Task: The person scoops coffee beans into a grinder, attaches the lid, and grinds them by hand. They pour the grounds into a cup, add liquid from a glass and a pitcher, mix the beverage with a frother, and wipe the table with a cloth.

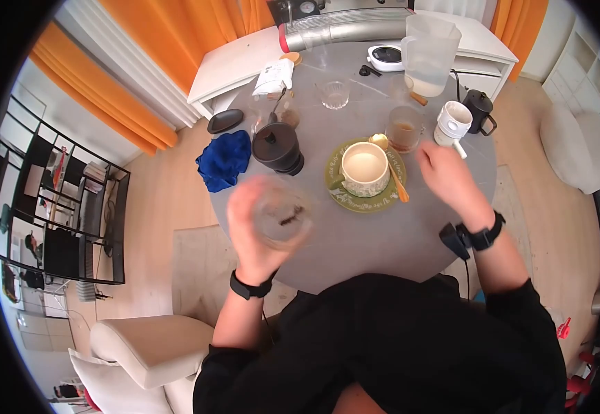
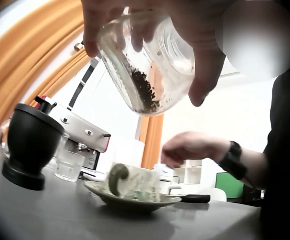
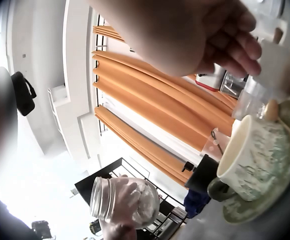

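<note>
My left hand (image 1: 243, 224) grips a clear glass jar (image 2: 157, 60) above the near left part of the table. Dark brown grounds (image 2: 144, 90) lie in a small heap inside it. My right hand (image 1: 445, 172), its fingers loosely bent and holding nothing, hovers at the right by a glass mug (image 1: 403, 131) with some brown liquid in it. Between the hands a patterned cup (image 1: 365, 169) stands on a green saucer (image 1: 362, 205). A spoon with a wooden-looking handle (image 1: 399, 183) rests along the saucer's right side.
Beyond the jar stands a black grinder (image 1: 277, 148), with a blue cloth (image 1: 224, 162) to its left. White cups (image 1: 453, 121), a black pitcher (image 1: 478, 110) and a clear plastic jug (image 1: 431, 55) occupy the right side. A small empty glass (image 1: 334, 95) and a scale (image 1: 386, 58) are farther back.
</note>
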The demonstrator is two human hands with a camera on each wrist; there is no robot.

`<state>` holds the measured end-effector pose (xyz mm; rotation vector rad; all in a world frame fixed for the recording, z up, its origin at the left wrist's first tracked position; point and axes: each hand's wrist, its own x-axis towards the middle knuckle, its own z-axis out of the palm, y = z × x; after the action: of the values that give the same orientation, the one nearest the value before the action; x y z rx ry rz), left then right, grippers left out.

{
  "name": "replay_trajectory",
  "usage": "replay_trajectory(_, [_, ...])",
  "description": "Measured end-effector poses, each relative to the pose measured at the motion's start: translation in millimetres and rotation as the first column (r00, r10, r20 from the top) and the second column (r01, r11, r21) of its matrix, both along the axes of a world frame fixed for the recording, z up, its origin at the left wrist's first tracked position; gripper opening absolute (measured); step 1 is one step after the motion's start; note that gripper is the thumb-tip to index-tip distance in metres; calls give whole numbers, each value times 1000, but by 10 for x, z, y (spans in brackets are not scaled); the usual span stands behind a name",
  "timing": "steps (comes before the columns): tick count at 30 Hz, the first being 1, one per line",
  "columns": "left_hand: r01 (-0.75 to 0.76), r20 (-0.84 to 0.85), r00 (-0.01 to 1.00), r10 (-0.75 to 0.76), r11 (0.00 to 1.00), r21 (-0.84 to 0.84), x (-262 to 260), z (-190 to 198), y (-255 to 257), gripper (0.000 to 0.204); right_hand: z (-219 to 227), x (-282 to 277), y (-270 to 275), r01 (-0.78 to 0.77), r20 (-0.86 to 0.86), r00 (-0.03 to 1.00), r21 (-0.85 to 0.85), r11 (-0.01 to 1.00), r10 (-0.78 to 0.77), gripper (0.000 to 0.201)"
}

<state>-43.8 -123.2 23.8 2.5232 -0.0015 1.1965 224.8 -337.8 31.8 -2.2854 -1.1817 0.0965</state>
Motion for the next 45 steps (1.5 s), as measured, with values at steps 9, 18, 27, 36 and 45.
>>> replay_trajectory(9, [-110, 35, 993, 110, 994, -5, 274, 59, -59, 86, -412, -310, -119, 47, -359, 931, -78, 996, -72, 69])
replay_trajectory(18, [-61, -115, 991, 67, 997, 56, 219, 142, -65, 89, -505, -264, -145, 129, -726, 686, 73, 989, -35, 39])
replay_trajectory(27, [2, -179, 983, -38, 980, -197, 49, -98, -154, 93, 112, -562, -576, 213, -347, 937, 661, 719, 41, 22])
replay_trajectory(36, [103, -183, 972, -147, 967, -233, -22, -105, -292, 87, 550, -978, -463, -665, 551, 699, 266, 698, 456, 30])
replay_trajectory(45, [129, -189, 967, -169, 970, -205, -24, 53, -345, 79, 442, -1164, -225, -732, 566, 602, 109, 673, 564, 36])
